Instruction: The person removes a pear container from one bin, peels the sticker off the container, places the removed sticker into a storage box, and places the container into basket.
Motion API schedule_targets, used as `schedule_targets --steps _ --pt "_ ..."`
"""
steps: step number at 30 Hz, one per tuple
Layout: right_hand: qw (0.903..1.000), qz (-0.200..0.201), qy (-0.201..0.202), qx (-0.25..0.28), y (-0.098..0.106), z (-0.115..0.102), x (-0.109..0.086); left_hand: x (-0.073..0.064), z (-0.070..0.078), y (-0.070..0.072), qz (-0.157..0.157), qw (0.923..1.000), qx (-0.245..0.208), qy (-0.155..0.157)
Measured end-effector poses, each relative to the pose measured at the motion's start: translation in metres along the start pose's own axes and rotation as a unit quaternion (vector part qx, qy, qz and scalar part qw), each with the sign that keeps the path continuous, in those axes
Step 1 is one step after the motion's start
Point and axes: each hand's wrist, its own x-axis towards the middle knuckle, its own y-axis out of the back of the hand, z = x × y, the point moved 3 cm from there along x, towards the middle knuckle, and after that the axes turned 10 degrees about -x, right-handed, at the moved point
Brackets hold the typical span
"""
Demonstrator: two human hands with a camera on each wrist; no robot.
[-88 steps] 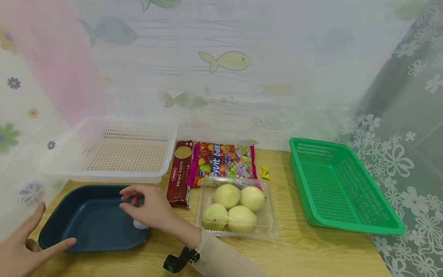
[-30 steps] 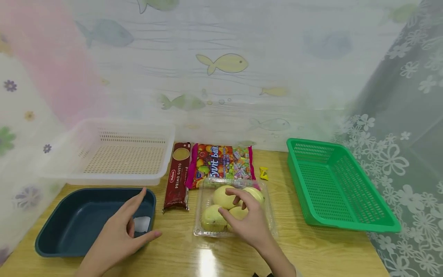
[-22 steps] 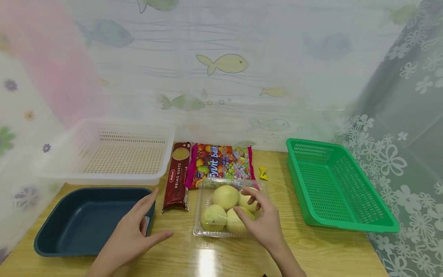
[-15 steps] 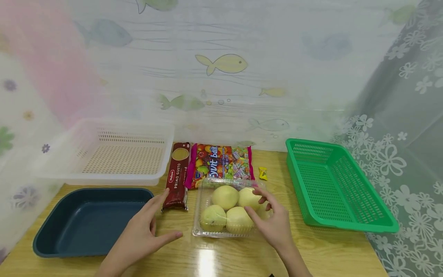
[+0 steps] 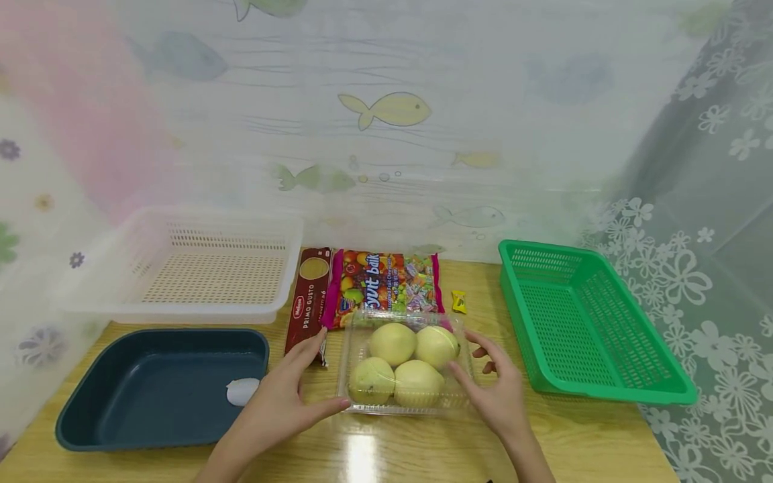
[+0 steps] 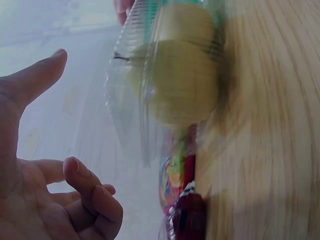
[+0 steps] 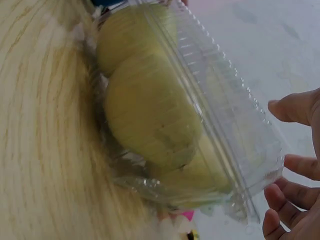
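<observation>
A clear plastic box [image 5: 465, 392] of several yellow pears [image 5: 392, 343] sits on the wooden table between my two hands. My left hand [image 5: 280, 399] is at its left side, thumb and fingers spread. In the left wrist view a gap shows between those fingers and the box. At the right side my right hand [image 5: 500, 389] has relaxed, parted fingers. Its fingertips come right up to the box edge in the right wrist view. Behind the box lies a colourful fruit candy bag [image 5: 386, 285], with a dark red spaghetti packet [image 5: 309, 295] to its left.
A dark blue basin [image 5: 145, 439] at the left holds a rounded white object [image 5: 243, 391]. Behind it stands a white perforated basket [image 5: 199, 312]. A green basket [image 5: 604, 392] is on the right, and a small yellow wrapped candy [image 5: 459, 302] lies between it and the candy bag.
My right hand has left the basin and come to the right side of the pear box. My left hand has moved right to its left side. The white object in the basin is uncovered.
</observation>
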Motion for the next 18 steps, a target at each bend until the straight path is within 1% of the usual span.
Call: schedule_targets --steps 2,5,10,13,17,18 --pt "1.0000 -0.004 -0.007 -0.004 0.000 0.004 -0.001 0.004 0.000 -0.006 -0.004 1.0000 -0.004 -0.005" --pt "0.9997 -0.012 -0.022 -0.006 0.000 0.010 -0.005 0.009 -0.001 -0.014 -0.011 0.9999 -0.005 -0.002" --pt "0.9978 -0.041 -0.050 -0.013 -0.001 0.019 -0.013 0.012 -0.003 -0.023 -0.008 0.9999 -0.011 0.000" --pt "0.9963 -0.055 -0.065 -0.013 -0.002 0.022 -0.016 0.012 -0.007 -0.028 -0.013 0.9990 -0.043 0.010" --pt "0.9944 -0.070 -0.079 -0.003 -0.005 0.028 -0.016 0.012 -0.013 -0.035 -0.020 0.9941 -0.095 0.048" --pt "0.9941 -0.075 -0.079 0.000 -0.005 0.029 -0.016 0.012 -0.013 -0.036 -0.020 0.9927 -0.107 0.052"
